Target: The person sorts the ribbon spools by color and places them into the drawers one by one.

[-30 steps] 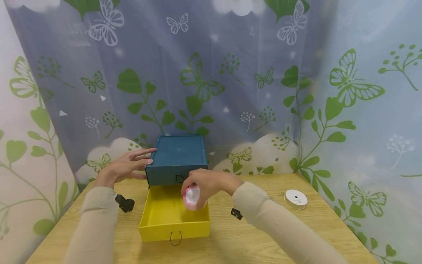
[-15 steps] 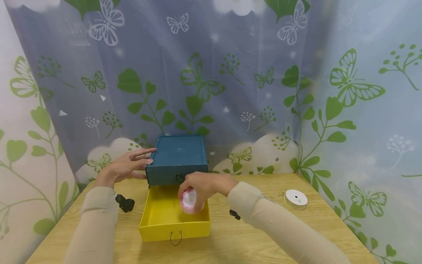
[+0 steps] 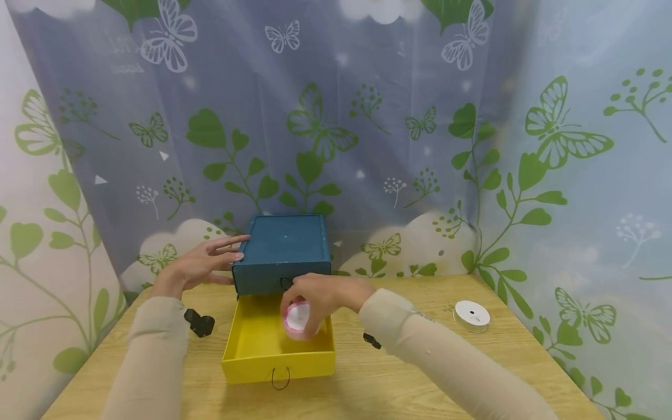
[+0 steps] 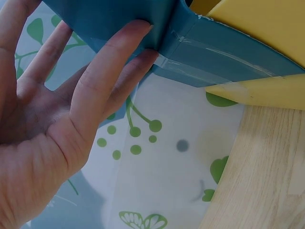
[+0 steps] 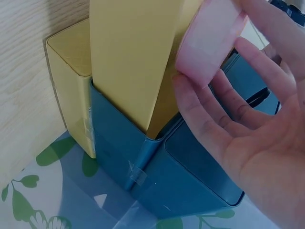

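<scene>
One pink-and-white roll (image 3: 296,318), pinched in the right hand (image 3: 322,296), at the open yellow drawer (image 3: 278,367); from here I cannot tell whether it touches the bottom. One blue box (image 3: 286,239), directly above and behind the drawer. Left hand (image 3: 195,267): fingers spread, tips against the box's left side. One white spool (image 3: 471,315), flat on the wooden desk (image 3: 399,373), well apart, toward the right. Backdrop (image 3: 388,154): butterfly-and-leaf print.

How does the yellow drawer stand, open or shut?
Open. The yellow drawer sticks out in front of the blue box, and its inside shows in the head view.
</scene>
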`<state>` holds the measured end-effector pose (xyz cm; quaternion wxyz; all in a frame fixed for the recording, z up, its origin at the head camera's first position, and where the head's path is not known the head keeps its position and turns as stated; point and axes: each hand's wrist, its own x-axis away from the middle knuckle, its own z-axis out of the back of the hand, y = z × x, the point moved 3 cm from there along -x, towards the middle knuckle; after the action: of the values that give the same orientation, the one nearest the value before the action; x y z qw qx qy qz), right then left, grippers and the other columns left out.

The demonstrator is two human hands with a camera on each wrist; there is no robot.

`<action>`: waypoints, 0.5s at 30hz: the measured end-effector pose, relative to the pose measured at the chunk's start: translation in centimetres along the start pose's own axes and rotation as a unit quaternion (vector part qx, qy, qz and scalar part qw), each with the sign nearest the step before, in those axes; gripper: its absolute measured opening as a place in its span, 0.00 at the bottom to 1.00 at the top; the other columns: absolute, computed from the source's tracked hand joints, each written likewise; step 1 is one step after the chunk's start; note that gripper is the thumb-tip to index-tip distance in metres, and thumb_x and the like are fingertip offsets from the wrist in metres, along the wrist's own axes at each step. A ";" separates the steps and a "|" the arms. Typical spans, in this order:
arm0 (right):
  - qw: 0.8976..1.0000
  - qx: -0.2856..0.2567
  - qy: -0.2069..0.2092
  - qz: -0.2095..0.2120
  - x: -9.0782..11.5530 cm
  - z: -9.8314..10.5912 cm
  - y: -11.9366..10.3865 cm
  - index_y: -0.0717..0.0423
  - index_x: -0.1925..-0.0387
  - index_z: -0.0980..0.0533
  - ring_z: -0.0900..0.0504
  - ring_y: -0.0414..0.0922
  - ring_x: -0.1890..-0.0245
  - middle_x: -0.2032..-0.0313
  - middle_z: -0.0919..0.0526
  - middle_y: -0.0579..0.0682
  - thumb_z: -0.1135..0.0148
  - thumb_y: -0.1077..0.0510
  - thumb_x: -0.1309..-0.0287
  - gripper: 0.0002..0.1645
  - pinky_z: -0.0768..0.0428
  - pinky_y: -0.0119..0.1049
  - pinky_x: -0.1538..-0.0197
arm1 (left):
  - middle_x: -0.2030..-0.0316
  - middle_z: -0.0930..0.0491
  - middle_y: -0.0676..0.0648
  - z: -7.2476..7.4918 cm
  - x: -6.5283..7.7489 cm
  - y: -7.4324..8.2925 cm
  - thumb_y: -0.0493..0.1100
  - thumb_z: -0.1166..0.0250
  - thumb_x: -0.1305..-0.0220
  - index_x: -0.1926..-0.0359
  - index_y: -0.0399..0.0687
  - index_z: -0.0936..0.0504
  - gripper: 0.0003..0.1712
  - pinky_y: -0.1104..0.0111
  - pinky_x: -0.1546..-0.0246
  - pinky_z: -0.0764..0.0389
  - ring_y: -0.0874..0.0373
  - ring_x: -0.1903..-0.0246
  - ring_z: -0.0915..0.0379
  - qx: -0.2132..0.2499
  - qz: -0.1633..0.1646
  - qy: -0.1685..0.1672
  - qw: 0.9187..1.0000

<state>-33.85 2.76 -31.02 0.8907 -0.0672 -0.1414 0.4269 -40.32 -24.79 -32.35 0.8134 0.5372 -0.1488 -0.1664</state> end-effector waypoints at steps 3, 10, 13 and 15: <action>1.000 0.000 -0.002 0.002 0.0 0.1 0.0 0.41 0.41 0.18 0.24 0.46 0.48 0.48 0.20 0.47 0.17 0.49 0.51 0.33 0.22 0.27 0.52 | 0.17 0.61 0.36 0.0 0.0 0.0 0.54 0.38 0.25 0.17 0.60 0.49 0.44 0.42 0.34 0.23 0.26 0.22 0.53 0.000 -0.001 0.001 1.000; 1.000 0.000 -0.003 0.006 0.5 0.3 0.2 0.42 0.40 0.18 0.22 0.49 0.46 0.45 0.20 0.50 0.18 0.51 0.48 0.33 0.22 0.28 0.50 | 0.17 0.60 0.35 0.1 0.0 -0.1 0.53 0.39 0.24 0.17 0.58 0.49 0.43 0.42 0.35 0.22 0.25 0.23 0.53 -0.002 -0.011 -0.003 1.000; 1.000 -0.007 0.003 0.010 0.9 0.4 0.2 0.41 0.40 0.18 0.22 0.51 0.45 0.45 0.20 0.50 0.19 0.51 0.48 0.32 0.22 0.28 0.49 | 0.17 0.60 0.35 0.1 0.0 -0.1 0.52 0.39 0.23 0.17 0.57 0.49 0.43 0.42 0.35 0.22 0.25 0.23 0.52 -0.001 -0.014 -0.005 1.000; 1.000 -0.009 0.011 0.018 1.2 0.6 0.2 0.41 0.41 0.18 0.22 0.50 0.45 0.46 0.19 0.50 0.19 0.51 0.47 0.31 0.22 0.27 0.49 | 0.17 0.60 0.35 0.1 0.0 -0.1 0.52 0.39 0.23 0.17 0.57 0.49 0.42 0.42 0.35 0.22 0.25 0.23 0.52 -0.001 -0.015 -0.005 1.000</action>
<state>-33.49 3.80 -30.23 0.8838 -0.0826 -0.1345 0.4404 -40.40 -24.93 -32.38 0.8105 0.5378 -0.1445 -0.1818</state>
